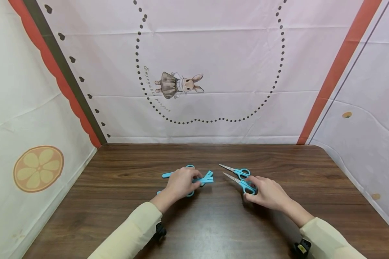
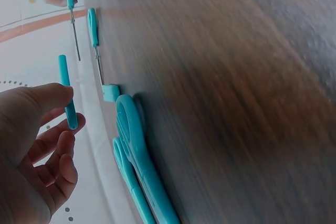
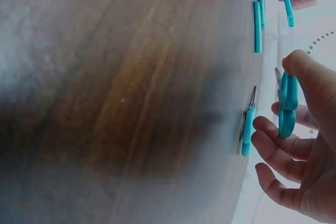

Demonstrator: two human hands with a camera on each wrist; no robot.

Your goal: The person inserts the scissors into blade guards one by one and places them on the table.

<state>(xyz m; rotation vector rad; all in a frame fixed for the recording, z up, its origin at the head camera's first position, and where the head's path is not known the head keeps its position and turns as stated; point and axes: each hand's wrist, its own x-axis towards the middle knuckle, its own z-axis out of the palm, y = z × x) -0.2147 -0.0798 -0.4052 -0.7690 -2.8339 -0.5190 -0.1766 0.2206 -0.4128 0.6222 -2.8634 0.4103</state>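
My left hand (image 1: 181, 181) pinches a flat blue blade cover (image 2: 66, 90) between thumb and fingers, raised off the table. My right hand (image 1: 268, 193) holds blue-handled scissors (image 3: 287, 103) by the finger loops, with the bare blades pointing left toward the other hand. Just behind them, a second pair of scissors (image 1: 241, 173) lies on the table, its blades bare too. Another blue cover (image 1: 209, 173) lies beyond the one in my left hand. Partly hidden by the left hand are two more scissors (image 2: 134, 135), side by side on the table.
The dark wooden table (image 1: 201, 230) ends at a printed cloth backdrop (image 1: 233, 79) with a rabbit figure. Cloth also hangs along the left and right sides. A small black device (image 1: 160, 231) sits at the left wrist, another (image 1: 303, 247) at the right.
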